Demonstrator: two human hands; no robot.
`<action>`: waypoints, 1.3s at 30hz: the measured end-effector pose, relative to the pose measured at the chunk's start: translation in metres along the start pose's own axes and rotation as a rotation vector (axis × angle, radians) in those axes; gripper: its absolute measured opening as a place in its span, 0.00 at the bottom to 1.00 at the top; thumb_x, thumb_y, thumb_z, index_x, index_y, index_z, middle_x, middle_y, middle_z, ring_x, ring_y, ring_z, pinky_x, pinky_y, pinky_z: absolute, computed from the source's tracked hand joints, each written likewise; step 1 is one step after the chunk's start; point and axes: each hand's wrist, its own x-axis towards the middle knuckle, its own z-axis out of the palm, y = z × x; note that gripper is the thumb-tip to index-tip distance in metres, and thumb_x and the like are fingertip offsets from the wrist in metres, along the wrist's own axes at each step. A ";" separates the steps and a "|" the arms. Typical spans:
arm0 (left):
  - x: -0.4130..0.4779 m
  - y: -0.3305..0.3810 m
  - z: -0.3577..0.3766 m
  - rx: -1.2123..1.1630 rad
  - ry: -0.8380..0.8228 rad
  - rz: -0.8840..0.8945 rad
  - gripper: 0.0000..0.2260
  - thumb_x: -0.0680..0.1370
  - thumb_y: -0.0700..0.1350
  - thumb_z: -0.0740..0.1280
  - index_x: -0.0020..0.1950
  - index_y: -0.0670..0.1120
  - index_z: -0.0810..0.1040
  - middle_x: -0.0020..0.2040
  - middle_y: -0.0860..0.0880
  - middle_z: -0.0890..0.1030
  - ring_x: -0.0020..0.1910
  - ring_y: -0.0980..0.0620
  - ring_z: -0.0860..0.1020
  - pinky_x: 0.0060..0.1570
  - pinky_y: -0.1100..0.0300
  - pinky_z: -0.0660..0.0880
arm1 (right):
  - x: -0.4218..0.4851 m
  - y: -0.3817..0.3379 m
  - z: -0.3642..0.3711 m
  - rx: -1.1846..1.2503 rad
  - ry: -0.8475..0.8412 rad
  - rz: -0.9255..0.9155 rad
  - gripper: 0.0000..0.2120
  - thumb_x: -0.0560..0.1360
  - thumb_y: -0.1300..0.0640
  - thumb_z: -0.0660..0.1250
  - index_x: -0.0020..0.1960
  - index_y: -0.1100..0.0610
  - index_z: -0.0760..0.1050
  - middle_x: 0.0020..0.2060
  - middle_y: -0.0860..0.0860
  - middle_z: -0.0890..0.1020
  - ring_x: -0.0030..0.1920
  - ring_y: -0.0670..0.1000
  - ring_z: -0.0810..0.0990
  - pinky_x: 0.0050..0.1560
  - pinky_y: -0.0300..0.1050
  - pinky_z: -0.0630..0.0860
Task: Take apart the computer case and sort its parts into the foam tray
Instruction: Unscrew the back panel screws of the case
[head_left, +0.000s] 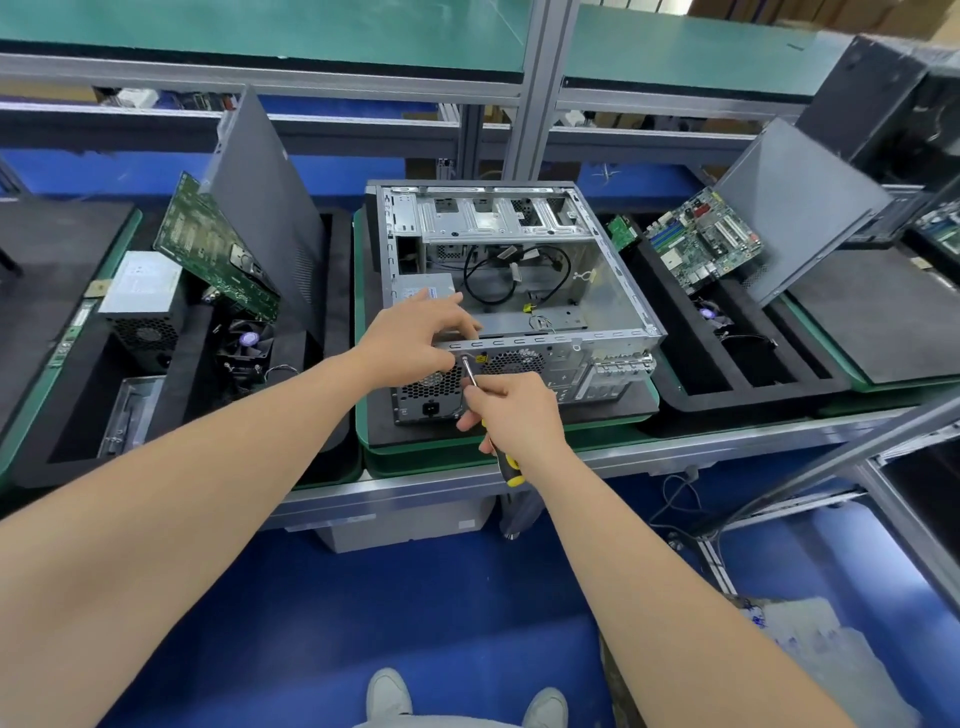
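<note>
Centrally, the right hand (511, 410) grips a yellow-and-black screwdriver (506, 465), wrist bent down, with the tip set against the rear panel of the open computer case (613, 291) at mid-frame. The left hand (415, 338), arm stretched in from the lower left, rests loosely spread fingers on the case's rear top edge. A foam tray (691, 384) lies right of the case on the table (415, 483).

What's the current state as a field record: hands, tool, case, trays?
case: computer case, side open, power supply inside
left hand: rests on the case's rear top edge
right hand: grips screwdriver, tip at rear panel
left foam tray: circuit board, fan
right foam tray: motherboard, side panel
</note>
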 end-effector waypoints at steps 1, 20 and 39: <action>-0.006 0.003 0.002 -0.080 0.128 -0.012 0.16 0.70 0.36 0.69 0.55 0.51 0.79 0.63 0.56 0.79 0.69 0.54 0.73 0.70 0.46 0.69 | -0.001 0.001 0.001 0.018 0.001 0.001 0.12 0.84 0.51 0.67 0.64 0.50 0.84 0.35 0.45 0.88 0.26 0.48 0.80 0.36 0.47 0.82; -0.032 0.048 0.060 -1.612 0.127 -0.967 0.11 0.80 0.53 0.70 0.57 0.50 0.84 0.53 0.53 0.84 0.43 0.55 0.79 0.47 0.62 0.74 | -0.007 -0.003 0.006 -0.037 0.134 -0.071 0.06 0.76 0.50 0.73 0.44 0.39 0.85 0.32 0.45 0.85 0.39 0.52 0.84 0.40 0.49 0.81; -0.027 0.057 0.083 -1.614 0.421 -0.875 0.06 0.81 0.46 0.68 0.51 0.45 0.83 0.51 0.48 0.85 0.45 0.49 0.80 0.42 0.58 0.70 | -0.008 0.001 0.010 -0.125 0.151 -0.119 0.08 0.79 0.49 0.70 0.44 0.47 0.86 0.27 0.46 0.80 0.42 0.55 0.81 0.45 0.51 0.80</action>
